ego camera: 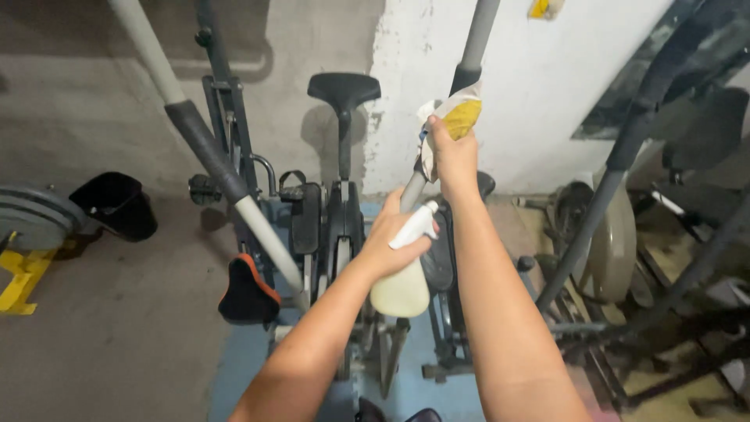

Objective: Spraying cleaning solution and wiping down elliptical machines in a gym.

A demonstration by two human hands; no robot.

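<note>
1. From the head camera, the person is standing over an elliptical exercise machine (336, 227), and both arms are reaching forward from six o'clock toward the middle of the view.
2. The right hand (453, 156) is sitting at about twelve o'clock from the left one; it is clamped around a white and yellow cloth (453, 117), pressing it onto the right handlebar (469, 55) just below the dark foam grip.
3. The left hand (394, 242) is closed around a spray bottle (402, 285), fingers wrapping the white nozzle head, with the pale, cream-coloured body hanging below the fist. The two hands are apart, the bottle just beside the same bar lower down.
4. To my eye, wiping well here means keeping the cloth wrapped fully round the tube, sliding along its length with even pressure, and keeping the nozzle pointing at the bar rather than at the wall.
5. The cloth is looking crumpled and bunched, white folds at the left, a yellow patch showing at the right. The bar is grey metal, tilting up toward one o'clock.
6. At ten o'clock the left handlebar (211, 156) is slanting across, grey with a black sleeve. A black seat (344, 90) is standing at eleven o'clock, a black bucket (117, 205) at nine o'clock on the concrete floor (117, 328), and another machine (625, 234) at three o'clock.
</note>
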